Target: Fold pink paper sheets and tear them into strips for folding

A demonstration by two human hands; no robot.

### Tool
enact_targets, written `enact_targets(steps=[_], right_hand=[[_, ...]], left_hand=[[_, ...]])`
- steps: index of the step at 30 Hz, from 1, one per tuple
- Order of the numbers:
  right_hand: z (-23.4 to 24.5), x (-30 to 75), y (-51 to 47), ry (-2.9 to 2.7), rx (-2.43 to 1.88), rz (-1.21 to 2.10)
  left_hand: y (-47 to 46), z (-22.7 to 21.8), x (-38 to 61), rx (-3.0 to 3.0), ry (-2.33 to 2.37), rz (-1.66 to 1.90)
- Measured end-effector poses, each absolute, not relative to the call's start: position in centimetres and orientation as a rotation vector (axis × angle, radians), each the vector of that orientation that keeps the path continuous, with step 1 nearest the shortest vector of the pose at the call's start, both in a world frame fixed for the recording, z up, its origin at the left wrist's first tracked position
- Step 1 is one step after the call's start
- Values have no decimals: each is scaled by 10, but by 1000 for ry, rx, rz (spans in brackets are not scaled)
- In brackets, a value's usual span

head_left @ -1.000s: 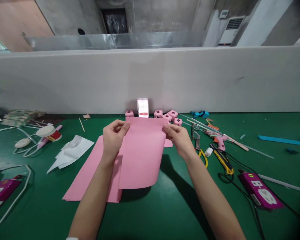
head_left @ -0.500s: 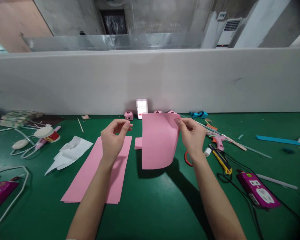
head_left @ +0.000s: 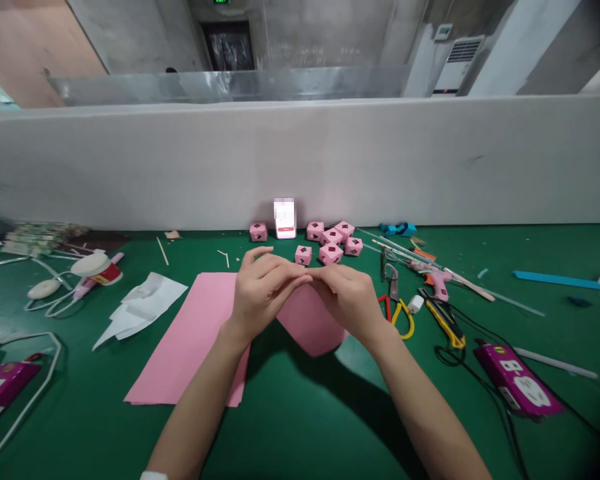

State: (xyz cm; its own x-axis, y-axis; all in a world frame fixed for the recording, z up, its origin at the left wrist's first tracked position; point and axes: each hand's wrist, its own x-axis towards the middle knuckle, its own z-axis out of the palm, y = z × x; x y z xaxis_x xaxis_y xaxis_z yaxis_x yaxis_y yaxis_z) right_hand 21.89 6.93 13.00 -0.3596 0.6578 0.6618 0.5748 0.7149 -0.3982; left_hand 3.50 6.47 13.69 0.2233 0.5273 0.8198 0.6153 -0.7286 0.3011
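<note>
The left hand (head_left: 263, 290) and right hand (head_left: 347, 297) meet fingertip to fingertip, both pinched on the top edge of a pink sheet (head_left: 311, 327). The sheet bows down from that pinch toward the person, under and between the hands, slightly nearer the right. Just left, a pink stack (head_left: 195, 333) lies flat on the table (head_left: 300, 413), long axis running away from the person; cubes (head_left: 330, 245) sit beyond the fingertips, scissors (head_left: 395, 297) to the right
</note>
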Motion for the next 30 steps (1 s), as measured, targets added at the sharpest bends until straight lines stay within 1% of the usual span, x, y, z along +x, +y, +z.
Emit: enact_targets(steps=[5, 9, 14, 18, 22, 30], right_hand=[[137, 221, 68, -2045, -875, 356], [141, 225, 72, -2090, -921, 425], [137, 230, 82, -2137, -1018, 446], [134, 237, 90, -2134, -1050, 441], [135, 246, 95, -2120, -1062, 446], [136, 260, 101, -2042, -1127, 382]], left_hand=[[64, 146, 25, -2431, -1167, -1548], [68, 147, 16, -2440, -1313, -1586], [79, 142, 2, -2238, -1661, -1742], [88, 139, -16, -2133, -1826, -1860], [92, 139, -33, -2018, -1890, -1927], [104, 129, -41, -1895, -1808, -2031]])
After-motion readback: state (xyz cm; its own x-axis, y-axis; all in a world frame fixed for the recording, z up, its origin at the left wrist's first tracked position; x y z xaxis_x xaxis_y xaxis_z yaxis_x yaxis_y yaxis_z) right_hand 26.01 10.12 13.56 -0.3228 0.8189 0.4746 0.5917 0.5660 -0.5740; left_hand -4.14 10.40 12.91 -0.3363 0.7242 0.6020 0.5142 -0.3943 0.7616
